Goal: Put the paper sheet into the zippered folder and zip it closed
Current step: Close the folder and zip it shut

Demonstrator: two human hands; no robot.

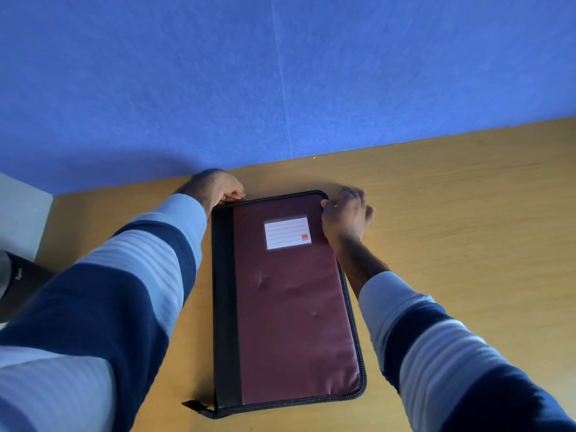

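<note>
The zippered folder (293, 307), maroon with a black spine and a white label, lies shut and flat on the wooden table (452, 229). My left hand (215, 187) is at the folder's far left corner, its fingers curled and pinching a small metal zipper pull (244, 198). At the far right corner, my right hand (347, 213) grips the folder's edge with curled fingers, the thumb lying on the cover. A black zipper tab (194, 406) sticks out at the near left corner. No paper sheet is in view.
A blue wall (280, 73) rises right behind the table's far edge. To the left, past the table's end, stand a white surface (21, 213) and a dark object (21, 282). Bare wood stretches to the right of the folder.
</note>
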